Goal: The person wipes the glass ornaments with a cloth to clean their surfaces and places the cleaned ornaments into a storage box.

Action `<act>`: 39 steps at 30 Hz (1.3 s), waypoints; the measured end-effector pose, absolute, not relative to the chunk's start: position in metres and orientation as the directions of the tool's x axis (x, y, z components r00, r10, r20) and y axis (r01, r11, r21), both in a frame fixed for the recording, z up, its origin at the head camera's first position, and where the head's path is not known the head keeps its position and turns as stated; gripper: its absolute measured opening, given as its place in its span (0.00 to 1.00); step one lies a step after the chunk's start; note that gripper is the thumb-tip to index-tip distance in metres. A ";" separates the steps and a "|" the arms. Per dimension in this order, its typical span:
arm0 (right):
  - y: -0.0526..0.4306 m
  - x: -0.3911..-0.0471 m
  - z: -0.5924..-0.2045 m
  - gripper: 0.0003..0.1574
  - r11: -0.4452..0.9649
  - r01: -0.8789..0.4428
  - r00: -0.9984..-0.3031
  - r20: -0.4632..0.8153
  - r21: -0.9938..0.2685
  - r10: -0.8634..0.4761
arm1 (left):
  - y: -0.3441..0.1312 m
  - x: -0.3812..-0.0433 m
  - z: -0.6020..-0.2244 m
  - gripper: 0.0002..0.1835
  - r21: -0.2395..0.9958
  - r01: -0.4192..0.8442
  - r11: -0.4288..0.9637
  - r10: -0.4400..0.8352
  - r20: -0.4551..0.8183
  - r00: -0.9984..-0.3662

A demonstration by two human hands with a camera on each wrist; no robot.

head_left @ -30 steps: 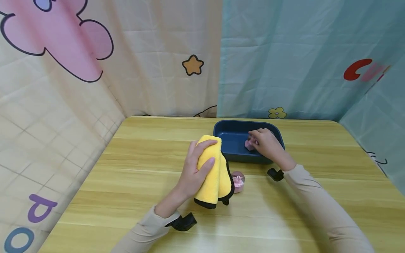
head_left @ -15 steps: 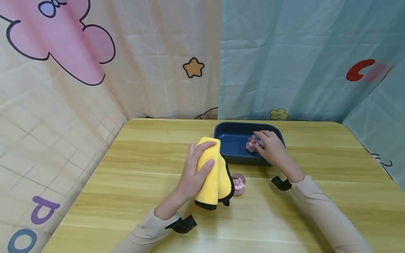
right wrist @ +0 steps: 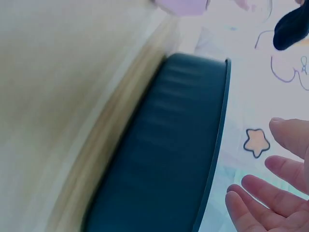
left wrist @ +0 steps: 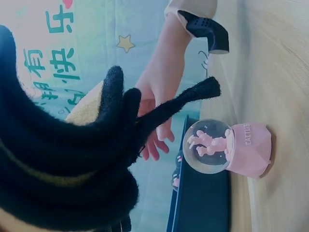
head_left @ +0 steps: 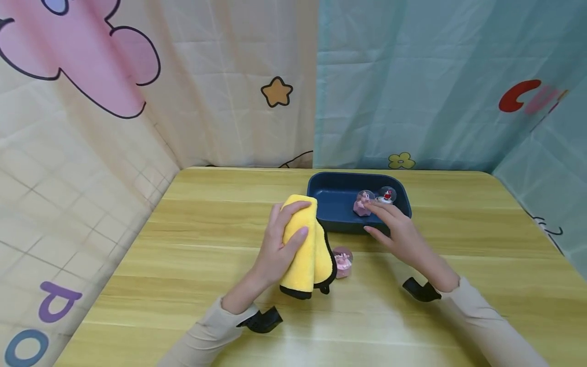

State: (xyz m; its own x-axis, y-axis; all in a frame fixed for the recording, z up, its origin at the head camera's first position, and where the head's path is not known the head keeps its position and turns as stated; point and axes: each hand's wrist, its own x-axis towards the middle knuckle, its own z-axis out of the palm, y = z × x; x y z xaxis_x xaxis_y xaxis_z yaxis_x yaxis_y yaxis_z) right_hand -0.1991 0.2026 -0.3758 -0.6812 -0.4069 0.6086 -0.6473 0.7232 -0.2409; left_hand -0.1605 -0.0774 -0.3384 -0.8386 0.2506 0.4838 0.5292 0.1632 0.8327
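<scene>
My left hand [head_left: 277, 247] grips a folded yellow towel [head_left: 300, 244] with black edging, held above the table. Just right of the towel a pink snow globe [head_left: 343, 264] stands on the table; in the left wrist view its clear dome [left wrist: 207, 146] holds a pink figure. My right hand [head_left: 403, 237] hovers over the near rim of the dark blue bin [head_left: 330, 224], its fingers spread and holding nothing. Inside the bin, toward its right side, are a pink-based snow globe [head_left: 364, 204] and a snow globe with a red figure [head_left: 387, 195].
The bin stands near the table's back edge. Wooden tabletop [head_left: 206, 229] extends to both sides of it. Printed curtains [head_left: 229, 102] hang behind and beside the table. A black wrist mount [head_left: 421, 290] sits at each cuff.
My right hand has let go of the pink-based snow globe in the bin and drawn back toward the near rim, uncovering the other globe. The left hand keeps its grip on the towel.
</scene>
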 end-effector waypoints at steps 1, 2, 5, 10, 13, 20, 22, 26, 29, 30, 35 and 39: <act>0.202 -0.197 -0.376 0.37 0.723 -0.646 -0.686 0.602 -0.245 -0.409 | -0.077 -0.161 -0.338 0.21 0.833 0.528 0.166 0.250 0.482 -0.840; 0.201 -0.195 -0.377 0.36 0.722 -0.645 -0.692 0.594 -0.252 -0.411 | -0.078 -0.161 -0.339 0.21 0.833 0.527 0.167 0.250 0.482 -0.840; 0.199 -0.188 -0.377 0.34 0.729 -0.633 -0.710 0.568 -0.260 -0.415 | -0.078 -0.160 -0.339 0.21 0.833 0.528 0.165 0.250 0.483 -0.839; 0.195 -0.180 -0.379 0.34 0.734 -0.622 -0.728 0.547 -0.272 -0.414 | -0.078 -0.161 -0.338 0.21 0.834 0.527 0.163 0.257 0.479 -0.839; 0.194 -0.178 -0.382 0.35 0.725 -0.626 -0.730 0.543 -0.287 -0.416 | -0.078 -0.161 -0.337 0.21 0.836 0.525 0.160 0.262 0.477 -0.839; 0.190 -0.170 -0.385 0.34 0.714 -0.624 -0.749 0.503 -0.317 -0.431 | -0.078 -0.160 -0.337 0.22 0.840 0.519 0.160 0.266 0.470 -0.842; 0.189 -0.167 -0.385 0.33 0.711 -0.620 -0.759 0.483 -0.332 -0.436 | -0.078 -0.160 -0.337 0.22 0.841 0.517 0.162 0.265 0.467 -0.843; 0.187 -0.163 -0.388 0.32 0.701 -0.606 -0.784 0.428 -0.376 -0.449 | -0.078 -0.160 -0.338 0.22 0.842 0.513 0.167 0.266 0.463 -0.846; 0.185 -0.162 -0.391 0.30 0.683 -0.591 -0.804 0.379 -0.429 -0.458 | -0.079 -0.159 -0.337 0.22 0.843 0.512 0.168 0.268 0.460 -0.846; 0.184 -0.161 -0.392 0.30 0.675 -0.584 -0.811 0.362 -0.451 -0.460 | -0.079 -0.159 -0.337 0.22 0.843 0.511 0.167 0.268 0.460 -0.846; 0.181 -0.160 -0.396 0.30 0.629 -0.565 -0.820 0.279 -0.534 -0.500 | -0.079 -0.159 -0.336 0.22 0.840 0.516 0.169 0.265 0.466 -0.844; 0.178 -0.160 -0.400 0.33 0.603 -0.594 -0.795 0.274 -0.533 -0.541 | -0.078 -0.158 -0.336 0.22 0.841 0.514 0.166 0.266 0.464 -0.845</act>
